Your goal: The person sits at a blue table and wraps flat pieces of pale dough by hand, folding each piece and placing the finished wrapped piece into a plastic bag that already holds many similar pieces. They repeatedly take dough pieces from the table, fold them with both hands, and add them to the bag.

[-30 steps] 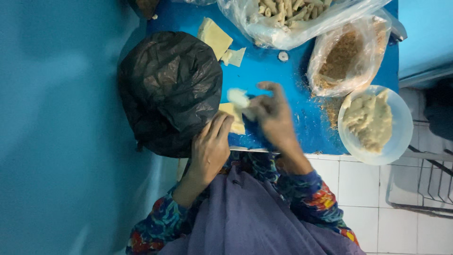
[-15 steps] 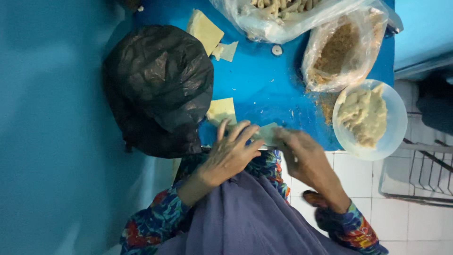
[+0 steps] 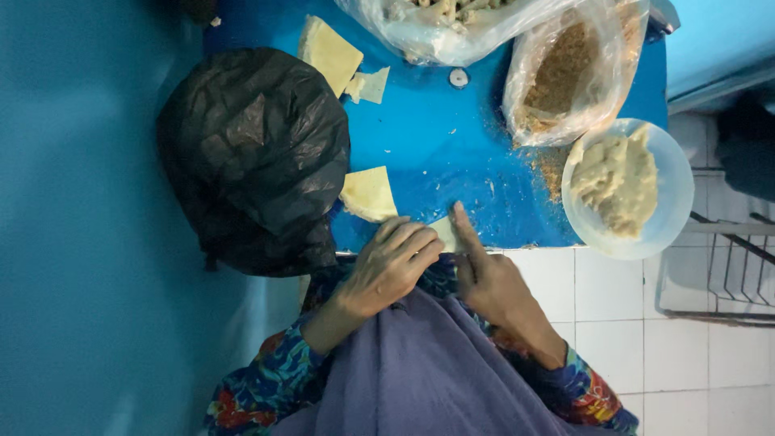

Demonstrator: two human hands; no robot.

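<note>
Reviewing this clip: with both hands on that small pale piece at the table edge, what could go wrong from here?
The pale wrapper piece sits right at the near edge of the blue table, pressed by the left hand and right hand; it might slip off onto the lap. The bowl of filling overhangs the table's corner and could tip if bumped.

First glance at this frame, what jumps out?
The big crumpled black plastic bag on the blue table, left side. At the near edge, the left hand and right hand press on a pale wrapper piece. Right, a clear bowl of pale filling overhangs the table edge.
</note>
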